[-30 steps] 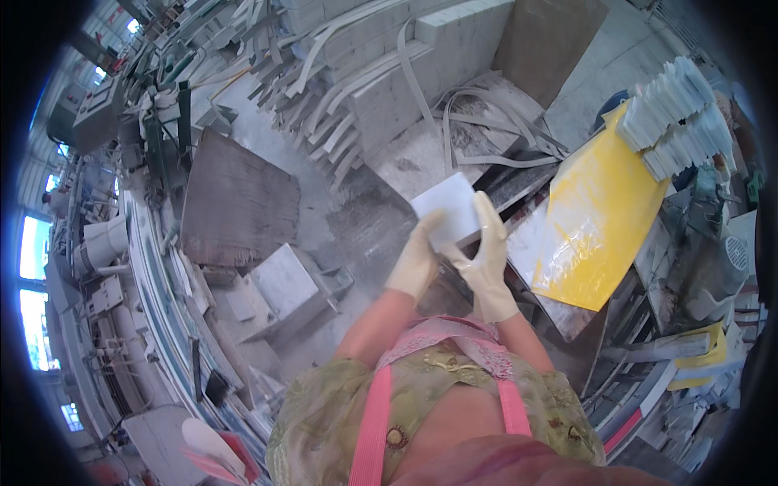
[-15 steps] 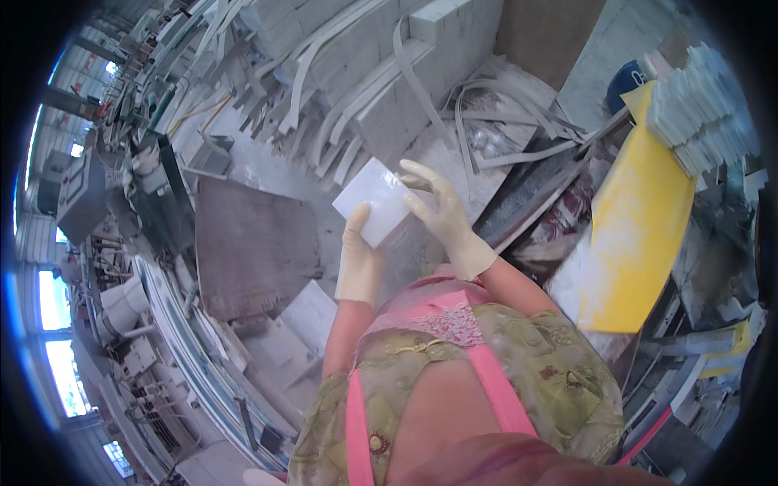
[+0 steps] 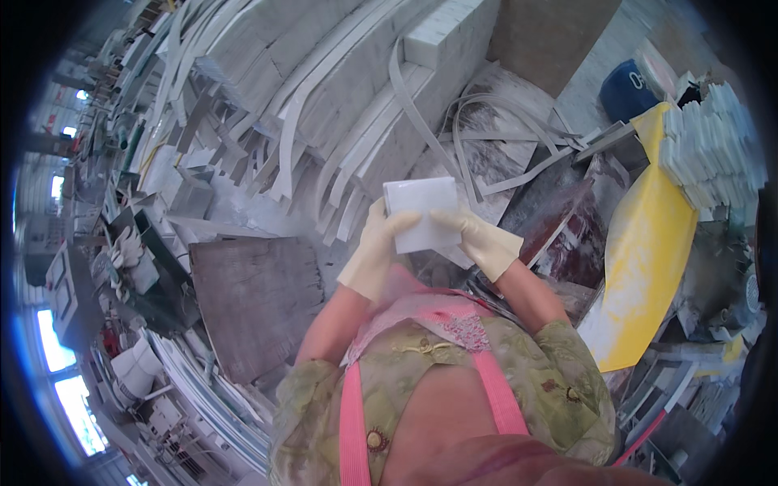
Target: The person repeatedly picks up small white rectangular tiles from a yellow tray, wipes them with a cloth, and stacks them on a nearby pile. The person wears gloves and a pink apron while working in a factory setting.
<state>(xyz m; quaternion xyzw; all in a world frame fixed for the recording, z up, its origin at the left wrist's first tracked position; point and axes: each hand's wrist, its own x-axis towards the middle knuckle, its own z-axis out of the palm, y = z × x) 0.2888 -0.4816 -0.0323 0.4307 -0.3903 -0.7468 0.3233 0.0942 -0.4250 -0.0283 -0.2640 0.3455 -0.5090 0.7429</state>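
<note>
Between my hands is a white square tile (image 3: 423, 201) with a smooth, slightly shiny face. A second edge shows at its upper left, but I cannot tell whether it is one thick piece or a few thin ones together. My left hand (image 3: 378, 245), in a cream rubber glove, grips the left side with the thumb lying across the face. On the right side, my right hand (image 3: 481, 237), gloved alike, holds the edge with its thumb on the face. The other fingers of both hands are mostly hidden behind the tile.
Ahead stand stacked pale stone slabs (image 3: 356, 121) with loose curled strips (image 3: 405, 105). A brown board (image 3: 258, 300) lies at left, near machinery. At right hang a yellow sheet (image 3: 648, 251), a pile of thin pale tiles (image 3: 709, 150) and a blue drum (image 3: 628, 91).
The tile has turned from a tilted position to nearly square-on and moved right. My right hand, whose fingers were raised at its corner, has come down to grip its right side.
</note>
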